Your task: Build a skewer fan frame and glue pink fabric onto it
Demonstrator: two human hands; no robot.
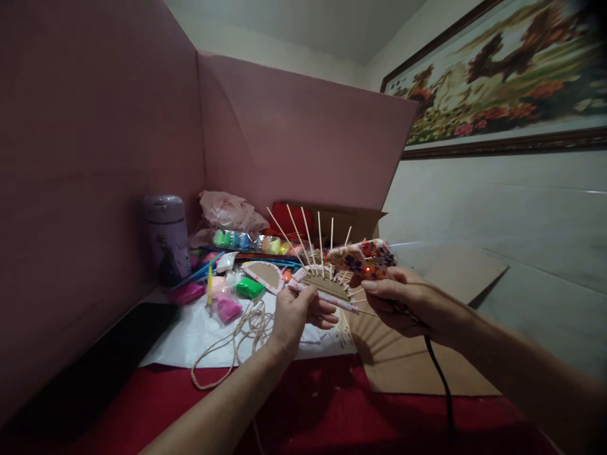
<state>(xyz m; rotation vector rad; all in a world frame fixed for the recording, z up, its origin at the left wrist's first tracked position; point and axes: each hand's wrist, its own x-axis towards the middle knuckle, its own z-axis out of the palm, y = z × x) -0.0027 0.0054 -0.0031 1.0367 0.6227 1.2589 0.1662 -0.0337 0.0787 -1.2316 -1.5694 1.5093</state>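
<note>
My left hand (298, 316) grips a half-round cardboard piece (327, 285) with a pink-and-white wrapped edge. Thin wooden sticks (320, 237) fan out from the cardboard's curved side, upward and to the right. My right hand (403, 297) is closed around a flower-patterned hot glue gun (372, 260) with a small red light and a black cord (441, 373) hanging below. The gun's front end points left, just behind the sticks; whether its tip touches anything is hidden. Another half-round cardboard piece (265, 275) with a similar edge lies behind my left hand.
Loops of twine (246, 328) lie on a white sheet (180, 341) over the red tabletop (190, 414). Bagged coloured clay (250, 287), a purple tumbler (165, 240) and a dark flat object (95, 366) are leftward. Flat cardboard (427, 373) lies right. Pink panels (303, 133) enclose the back and left.
</note>
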